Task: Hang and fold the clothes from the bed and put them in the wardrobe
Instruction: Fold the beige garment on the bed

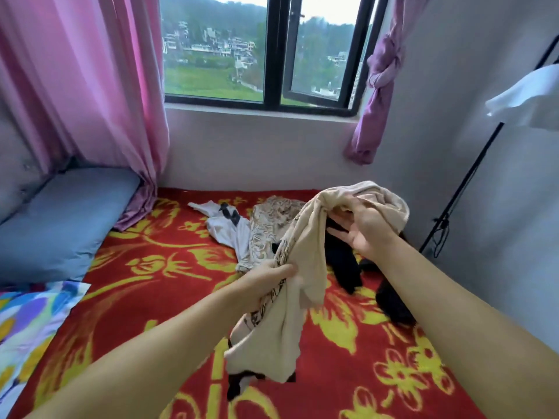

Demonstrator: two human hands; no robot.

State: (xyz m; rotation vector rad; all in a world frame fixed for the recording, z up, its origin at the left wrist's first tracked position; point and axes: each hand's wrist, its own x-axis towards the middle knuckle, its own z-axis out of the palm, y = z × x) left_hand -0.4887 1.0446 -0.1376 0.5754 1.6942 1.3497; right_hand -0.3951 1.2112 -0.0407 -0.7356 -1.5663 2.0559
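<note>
Cream top (302, 258) is lifted off the bed, centre-right of frame, hanging in a crumpled drape between both hands, its lower end trailing near the red blanket (145, 285) at bottom centre. Left hand (269, 275) pinches a bunched fold at mid-frame, fingers curled into the cloth. Right hand (367, 228), upper right of the cloth, has its palm up and fingers spread inside or under the upper end; fabric is draped over the fingertips, so it looks open rather than clamped.

Step in hand, as I read it: picking up one garment and finding its shape, not yet folded or hung. Next move likely calls for locating shoulders or hem, shaking it flat, then folding on the bed or taking it to a hanger.

Still on the bed behind the top: patterned beige piece (269, 228), white garment (230, 228) left of it, dark clothes (344, 264) right of centre, partly hidden by the right arm. So the task is early.

Grey pillow (60, 225) at left, pink curtain (90, 86) upper left, window (263, 49) top centre, black stand (472, 176) at right edge. Wardrobe is not in view.
</note>
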